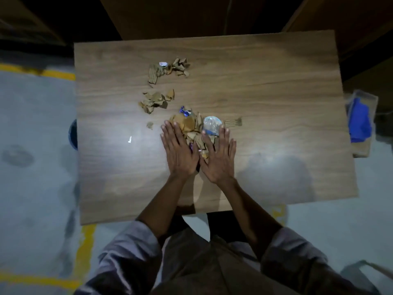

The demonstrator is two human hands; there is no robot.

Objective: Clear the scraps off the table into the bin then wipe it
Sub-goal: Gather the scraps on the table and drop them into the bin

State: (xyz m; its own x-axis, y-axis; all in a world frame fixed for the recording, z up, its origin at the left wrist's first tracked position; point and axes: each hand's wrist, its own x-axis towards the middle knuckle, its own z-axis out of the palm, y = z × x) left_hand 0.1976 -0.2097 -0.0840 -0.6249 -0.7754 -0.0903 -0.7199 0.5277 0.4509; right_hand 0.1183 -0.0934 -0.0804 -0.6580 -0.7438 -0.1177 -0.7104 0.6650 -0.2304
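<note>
**A:** In the head view, what is the worktop [265,86] like?

**B:** It is a rectangular slab with pale wood grain, smooth enough to show two patches of glare toward its front edge.

**A:** And the scraps [153,104]?

**B:** They lie in three loose heaps, running from the middle toward the far-left corner. The far heap [168,70] and the middle heap [158,97] are torn brown cardboard, some of it ribbed. The near heap [191,127] mixes cardboard, shiny blue wrapper bits and a crumpled ball of clear plastic [211,125]. A ribbed strip [234,122] lies just right of it. A small crumb [150,125] and a white fleck [130,139] lie to its left.

**A:** The hands?

**B:** The left hand [180,150] and the right hand [220,158] lie flat, palms down and fingers straight, gripping nothing. Their heels nearly meet, so they form a V round the front of the near heap, fingers touching its sides.

**A:** Room to move?

**B:** Open wood runs across the right half and along the front edge. A dark, rounded bin [72,135] peeks out below the left edge. A blue cloth [360,120] sits in a box on the floor beyond the right edge.
</note>
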